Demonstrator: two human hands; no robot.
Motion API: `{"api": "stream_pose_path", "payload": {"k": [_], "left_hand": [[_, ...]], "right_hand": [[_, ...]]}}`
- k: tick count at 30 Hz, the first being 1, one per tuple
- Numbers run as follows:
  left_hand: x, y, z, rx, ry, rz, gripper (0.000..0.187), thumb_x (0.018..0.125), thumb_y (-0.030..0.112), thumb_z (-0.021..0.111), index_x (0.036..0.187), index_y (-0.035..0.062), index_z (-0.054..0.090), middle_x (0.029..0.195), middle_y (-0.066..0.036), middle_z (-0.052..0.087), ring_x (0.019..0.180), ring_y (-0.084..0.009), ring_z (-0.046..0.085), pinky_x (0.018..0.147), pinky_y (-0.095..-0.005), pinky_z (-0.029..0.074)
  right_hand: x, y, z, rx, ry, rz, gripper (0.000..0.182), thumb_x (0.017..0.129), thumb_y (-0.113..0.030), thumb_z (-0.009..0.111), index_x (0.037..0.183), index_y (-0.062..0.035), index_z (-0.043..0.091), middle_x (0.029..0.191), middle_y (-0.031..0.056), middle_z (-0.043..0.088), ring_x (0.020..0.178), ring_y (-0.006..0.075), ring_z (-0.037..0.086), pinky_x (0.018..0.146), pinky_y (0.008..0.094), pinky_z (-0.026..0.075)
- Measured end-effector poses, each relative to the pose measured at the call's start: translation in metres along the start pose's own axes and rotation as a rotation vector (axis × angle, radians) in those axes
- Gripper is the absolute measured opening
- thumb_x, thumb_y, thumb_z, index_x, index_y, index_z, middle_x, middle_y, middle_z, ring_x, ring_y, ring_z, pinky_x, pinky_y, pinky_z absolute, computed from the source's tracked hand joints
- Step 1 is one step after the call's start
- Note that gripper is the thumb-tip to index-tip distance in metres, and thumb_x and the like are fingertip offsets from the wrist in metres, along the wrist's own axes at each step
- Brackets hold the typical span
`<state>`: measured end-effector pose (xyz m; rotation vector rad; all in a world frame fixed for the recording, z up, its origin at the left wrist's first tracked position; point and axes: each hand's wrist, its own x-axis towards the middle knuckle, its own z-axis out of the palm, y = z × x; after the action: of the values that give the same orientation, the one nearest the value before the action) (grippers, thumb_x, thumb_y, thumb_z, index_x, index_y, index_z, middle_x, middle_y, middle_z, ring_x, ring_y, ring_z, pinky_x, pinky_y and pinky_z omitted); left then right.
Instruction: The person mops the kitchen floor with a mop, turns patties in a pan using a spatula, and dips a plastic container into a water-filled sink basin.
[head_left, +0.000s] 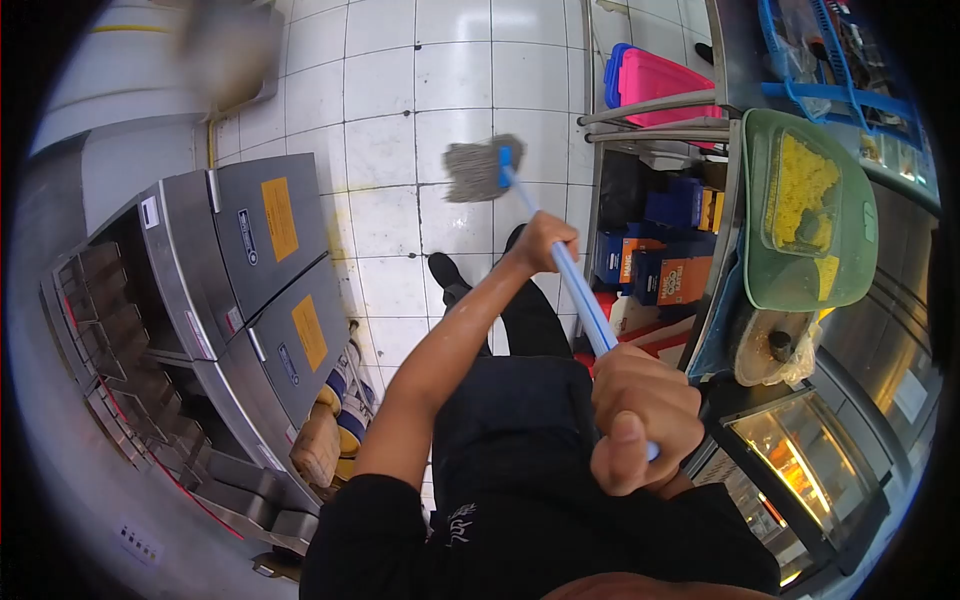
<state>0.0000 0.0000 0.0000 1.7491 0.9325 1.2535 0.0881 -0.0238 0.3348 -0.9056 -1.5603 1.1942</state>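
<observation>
A mop with a grey string head and a blue clamp rests on the white tiled floor, ahead of my feet. Its light blue striped handle slants up toward my body. My left hand is wrapped round the lower part of the handle. Higher up, near the handle's end, my right hand is closed in a fist round it, with the tip showing below the fingers.
Steel fridge units line the left side. On the right, a steel rack holds boxes, a pink container and a green tub. A lit glass display case stands nearer, right of me. White floor tiles run between.
</observation>
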Motion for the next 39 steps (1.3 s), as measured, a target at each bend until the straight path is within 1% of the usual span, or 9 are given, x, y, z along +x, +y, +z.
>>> {"api": "stream_pose_path", "payload": {"k": [2,5,7,11,17,25,30,35,39], "left_hand": [[0.014,0.002,0.018,-0.107,0.041,0.007,0.024,0.064,0.017,0.07,0.052,0.0129,0.05,0.049,-0.005,0.053,0.045,-0.0258,0.058,0.044,-0.0351,0.043],[0.054,-0.009,0.061,-0.29,0.095,0.057,0.028,0.065,0.015,0.066,0.051,0.0097,0.043,0.049,-0.007,0.051,0.043,-0.0253,0.054,0.043,-0.0347,0.041],[0.063,-0.016,0.076,-0.162,0.004,0.002,0.016,0.062,0.021,0.073,0.057,0.0125,0.061,0.058,-0.009,0.062,0.053,-0.0284,0.064,0.049,-0.0366,0.049],[0.081,-0.003,0.117,-0.012,-0.158,-0.08,0.02,0.062,0.034,0.073,0.066,0.0143,0.071,0.064,-0.011,0.066,0.064,-0.032,0.067,0.06,-0.0424,0.054],[0.057,0.035,0.079,0.105,-0.431,-0.241,0.022,0.063,0.033,0.07,0.071,0.0122,0.072,0.069,-0.012,0.068,0.07,-0.0339,0.068,0.068,-0.0433,0.055],[0.017,0.013,0.035,0.233,-0.405,-0.356,0.021,0.066,0.035,0.07,0.067,0.0135,0.071,0.066,-0.013,0.067,0.067,-0.0355,0.067,0.064,-0.0446,0.055],[-0.078,-0.054,-0.016,0.37,-0.227,-0.26,0.015,0.064,0.03,0.071,0.062,0.0158,0.066,0.061,-0.009,0.064,0.062,-0.0318,0.065,0.06,-0.044,0.053],[-0.149,-0.073,-0.113,0.403,-0.32,-0.317,0.015,0.063,0.028,0.072,0.06,0.0148,0.064,0.061,-0.007,0.065,0.058,-0.0299,0.065,0.055,-0.0432,0.052],[-0.206,-0.09,-0.185,0.587,-0.512,-0.415,0.018,0.065,0.028,0.071,0.058,0.0129,0.064,0.059,-0.009,0.064,0.057,-0.0314,0.064,0.055,-0.0433,0.051]], "right_hand": [[0.006,0.001,0.002,-0.072,-0.088,-0.055,0.029,0.079,-0.009,0.054,0.053,-0.0009,0.044,0.049,0.0066,0.044,0.042,0.02,0.049,0.045,0.0329,0.042],[0.011,0.028,-0.009,-0.125,0.051,-0.108,0.041,0.087,-0.018,0.052,0.05,-0.0066,0.038,0.043,0.0034,0.04,0.036,0.0173,0.042,0.042,0.0325,0.04],[0.013,0.034,-0.041,-0.142,0.04,-0.157,0.042,0.087,-0.02,0.051,0.05,-0.0081,0.035,0.043,0.0015,0.037,0.035,0.0159,0.04,0.04,0.0313,0.037],[-0.003,0.038,-0.124,-0.066,0.034,-0.254,0.043,0.085,-0.026,0.051,0.05,-0.013,0.029,0.041,-0.0013,0.032,0.036,0.0138,0.036,0.042,0.0294,0.035],[-0.043,0.036,-0.14,0.108,0.088,-0.173,0.041,0.082,-0.025,0.053,0.05,-0.0161,0.029,0.04,-0.001,0.033,0.037,0.013,0.033,0.046,0.0268,0.035],[-0.056,0.095,-0.156,0.463,0.144,-0.038,0.036,0.081,-0.024,0.052,0.052,-0.0168,0.032,0.046,-0.0013,0.037,0.042,0.0142,0.038,0.049,0.0312,0.036],[-0.076,0.157,-0.068,0.658,0.196,-0.011,0.038,0.083,-0.025,0.055,0.052,-0.0167,0.035,0.047,-0.0023,0.039,0.043,0.0138,0.037,0.046,0.0316,0.029],[-0.112,0.189,0.027,0.549,0.215,0.132,0.046,0.087,-0.033,0.057,0.051,-0.0155,0.033,0.047,-0.0012,0.036,0.044,0.0162,0.037,0.047,0.033,0.034],[-0.135,0.216,0.099,0.434,0.08,-0.021,0.039,0.092,-0.016,0.046,0.055,-0.0044,0.04,0.053,0.0087,0.045,0.046,0.0226,0.046,0.049,0.0358,0.041]]}}
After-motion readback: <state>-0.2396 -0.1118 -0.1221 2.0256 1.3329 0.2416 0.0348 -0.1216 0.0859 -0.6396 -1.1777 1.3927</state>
